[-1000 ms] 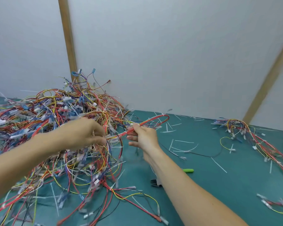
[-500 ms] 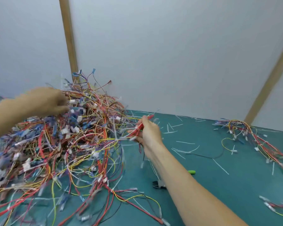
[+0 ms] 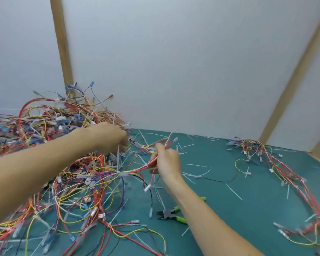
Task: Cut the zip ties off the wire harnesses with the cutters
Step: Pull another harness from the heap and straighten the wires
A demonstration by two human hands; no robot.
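A big tangled pile of wire harnesses (image 3: 63,163) in red, yellow, blue and white covers the left of the green table. My right hand (image 3: 166,163) grips a red and yellow harness strand (image 3: 137,169) that runs back into the pile, where a white zip tie (image 3: 121,173) binds it. My left hand (image 3: 111,137) is blurred at the pile's right edge; its fingers are among the wires and I cannot make out a grasp. The green-handled cutters (image 3: 171,215) lie on the table, partly hidden under my right forearm.
Cut white zip-tie pieces (image 3: 196,175) lie scattered over the green table (image 3: 229,209). A second group of harnesses (image 3: 277,169) stretches along the right side. A white wall with wooden posts (image 3: 61,47) stands close behind the table.
My left hand came down from the top of the pile to its right edge, close to my right hand. My right hand kept its strand, which now stretches out from the pile.
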